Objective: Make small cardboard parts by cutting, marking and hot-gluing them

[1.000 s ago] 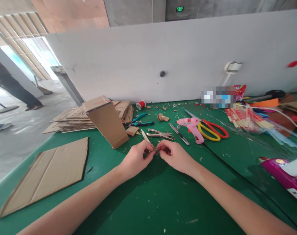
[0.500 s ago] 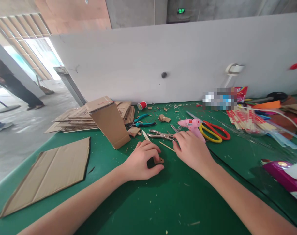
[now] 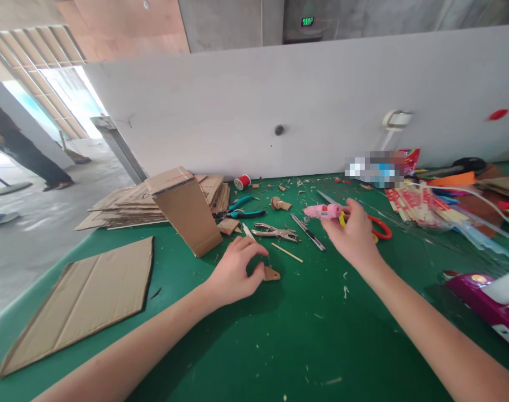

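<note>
On my feed the left hand (image 3: 235, 273) is spread, thumb and forefinger apart, with the small cardboard piece (image 3: 272, 274) on the table by its thumb tip; I can't tell whether they touch. The right hand (image 3: 355, 234) curls round the rear of the pink glue gun (image 3: 322, 211), whose handle is hidden, so I can't tell if that grip is tight. I'd judge the piece already cut and holed, with nothing fixed to its visible part; the thin stick (image 3: 286, 252) lies loose between the hands. The piece's holed end points right, away from the left thumb, its long axis roughly sideways; the gun's nozzle points left, away from the right palm.
</note>
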`<action>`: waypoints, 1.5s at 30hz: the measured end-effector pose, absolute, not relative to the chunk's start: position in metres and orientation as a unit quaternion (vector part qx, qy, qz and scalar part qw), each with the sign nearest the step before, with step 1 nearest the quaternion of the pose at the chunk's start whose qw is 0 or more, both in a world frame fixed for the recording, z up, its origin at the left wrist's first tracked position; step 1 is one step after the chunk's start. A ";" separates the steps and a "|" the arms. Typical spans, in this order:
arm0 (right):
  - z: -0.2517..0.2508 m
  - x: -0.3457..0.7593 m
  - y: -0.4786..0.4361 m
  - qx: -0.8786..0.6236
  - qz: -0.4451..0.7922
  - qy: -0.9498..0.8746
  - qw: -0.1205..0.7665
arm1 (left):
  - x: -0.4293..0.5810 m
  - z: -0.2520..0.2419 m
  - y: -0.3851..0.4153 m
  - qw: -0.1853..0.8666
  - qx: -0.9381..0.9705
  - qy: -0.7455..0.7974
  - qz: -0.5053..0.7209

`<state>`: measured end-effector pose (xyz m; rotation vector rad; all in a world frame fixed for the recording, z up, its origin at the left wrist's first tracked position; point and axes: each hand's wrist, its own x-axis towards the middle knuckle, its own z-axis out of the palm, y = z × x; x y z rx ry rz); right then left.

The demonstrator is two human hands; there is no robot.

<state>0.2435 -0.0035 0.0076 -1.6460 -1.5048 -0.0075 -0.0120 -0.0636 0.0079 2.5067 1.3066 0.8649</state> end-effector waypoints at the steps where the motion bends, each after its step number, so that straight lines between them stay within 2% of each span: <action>1: 0.004 0.245 -0.001 -0.667 0.029 -0.614 0.421 | -0.011 0.010 -0.065 0.097 0.863 0.419 0.266; 4: -0.005 0.246 0.005 -0.671 0.056 -0.642 0.367 | -0.010 0.009 -0.067 0.096 0.881 0.407 0.221; 7: -0.011 0.247 0.006 -0.669 0.041 -0.649 0.360 | -0.011 0.003 -0.062 0.084 0.855 0.458 0.230; 13: -0.012 0.244 0.005 -0.650 0.050 -0.613 0.447 | -0.015 -0.005 -0.054 0.104 0.787 0.545 0.269; 17: -0.007 0.242 0.001 -0.635 0.068 -0.610 0.469 | -0.015 -0.002 -0.054 0.138 0.789 0.527 0.284; 23: -0.007 0.240 0.001 -0.649 0.062 -0.620 0.436 | -0.014 0.002 -0.058 0.075 0.814 0.504 0.279; 26: -0.007 0.240 0.002 -0.655 0.062 -0.624 0.420 | -0.022 0.007 -0.050 0.007 0.808 0.510 0.293; 30: -0.007 0.239 0.001 -0.661 0.038 -0.640 0.390 | -0.038 0.011 -0.031 -0.143 0.800 0.563 0.151; 36: -0.013 0.241 0.007 -0.649 0.005 -0.645 0.403 | -0.036 0.016 -0.022 -0.160 0.761 0.621 0.101; 42: 0.010 0.237 -0.015 -0.559 -0.155 -0.630 0.516 | -0.026 0.041 -0.024 -0.187 0.750 0.627 0.099; 44: 0.020 0.224 -0.032 -0.487 -0.155 -0.710 0.484 | -0.027 0.053 -0.025 -0.173 0.741 0.628 0.164; 45: 0.022 0.215 -0.041 -0.457 -0.125 -0.765 0.435 | -0.027 0.058 -0.025 -0.135 0.731 0.631 0.221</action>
